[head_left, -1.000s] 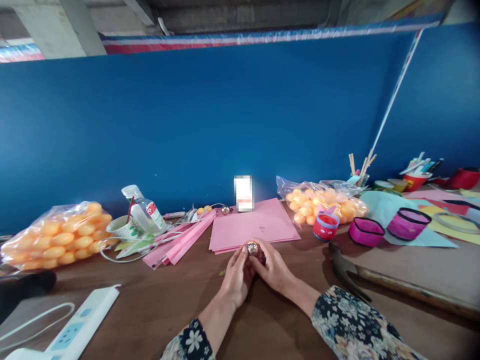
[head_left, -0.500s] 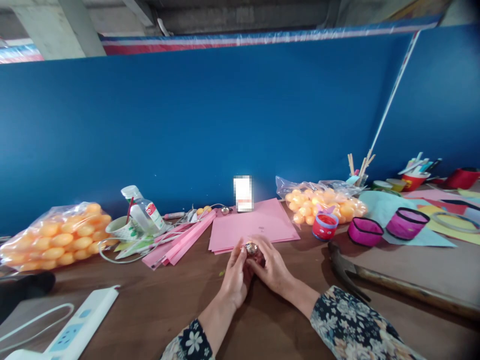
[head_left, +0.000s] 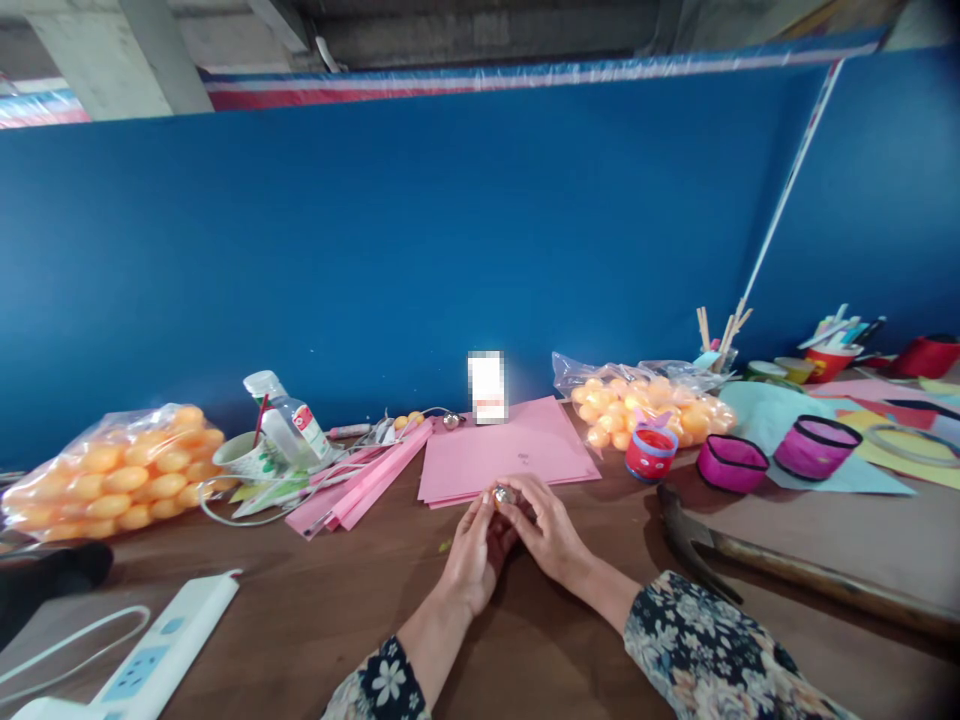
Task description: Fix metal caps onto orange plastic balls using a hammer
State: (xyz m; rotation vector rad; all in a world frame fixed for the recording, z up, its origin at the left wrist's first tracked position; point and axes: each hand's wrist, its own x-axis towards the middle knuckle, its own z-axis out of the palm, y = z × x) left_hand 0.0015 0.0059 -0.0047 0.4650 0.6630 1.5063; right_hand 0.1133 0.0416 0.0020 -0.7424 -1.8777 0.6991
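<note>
A small shiny silver ball (head_left: pixel 502 494) sits between the fingertips of both hands, just in front of the pink sheets (head_left: pixel 510 445). My left hand (head_left: pixel 476 550) closes on it from the left, thumb against its side. From the right, my right hand (head_left: pixel 547 530) curves over it, with its thumb and fingers on the ball. The fingers hide much of it, and I cannot tell whether anything else is inside the hands. Behind the stack's left corner rests a similar silver ball (head_left: pixel 451 421).
Bags of orange balls lie left (head_left: pixel 112 475) and right (head_left: pixel 649 410). A hammer (head_left: pixel 810 570) lies near my right sleeve. At the front left is a power strip (head_left: pixel 169 645); a tilted plastic bottle (head_left: pixel 292 425) stands behind folded pink strips (head_left: pixel 367 480). Magenta fabric rings (head_left: pixel 731 465) stand right.
My right thumb has shifted up onto the silver ball, and the fingers of both hands have changed their hold slightly. The things on the table stay put.
</note>
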